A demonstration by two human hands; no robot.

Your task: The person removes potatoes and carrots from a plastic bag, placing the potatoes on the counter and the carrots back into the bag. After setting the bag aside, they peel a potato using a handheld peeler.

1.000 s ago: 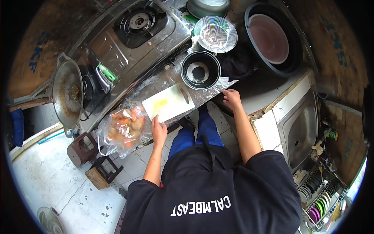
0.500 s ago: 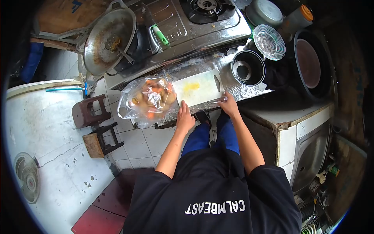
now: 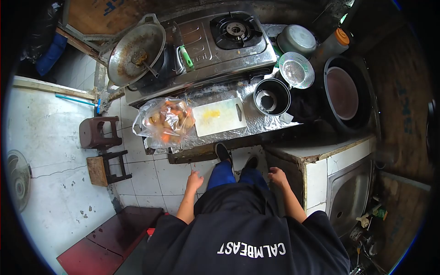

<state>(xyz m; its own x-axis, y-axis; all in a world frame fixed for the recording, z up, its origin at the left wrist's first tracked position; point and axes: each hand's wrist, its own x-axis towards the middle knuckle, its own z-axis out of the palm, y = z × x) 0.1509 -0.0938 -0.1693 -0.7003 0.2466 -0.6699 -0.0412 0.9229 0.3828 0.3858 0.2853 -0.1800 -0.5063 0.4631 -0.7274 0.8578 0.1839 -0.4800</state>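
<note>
My left hand [image 3: 195,181] hangs over the floor tiles beside my leg, its fingers loosely bent and nothing in it. On the other side, my right hand [image 3: 278,177] is also free, fingers half curled, near the tiled counter's corner. Both are apart from the white cutting board [image 3: 224,126], which lies flat on the foil-covered ledge with a yellow stain on it. Touching or close to the board's left end sits a clear plastic bag [image 3: 167,121] of orange and brownish pieces, perhaps vegetables. A dark pot [image 3: 272,97] stands to the board's right.
A gas stove [image 3: 201,55] carries a large wok [image 3: 137,52] with a ladle and a green-handled knife [image 3: 186,57]. Right of it are a strainer basket [image 3: 296,70], a metal pot [image 3: 298,39] and a black tub [image 3: 331,82]. Stools [image 3: 98,133] stand left; a sink [image 3: 350,188] is right.
Both hands have let go of the cutting board and drawn back toward my body. The board stays on the ledge. My view has shifted, and my feet now show farther from the ledge.
</note>
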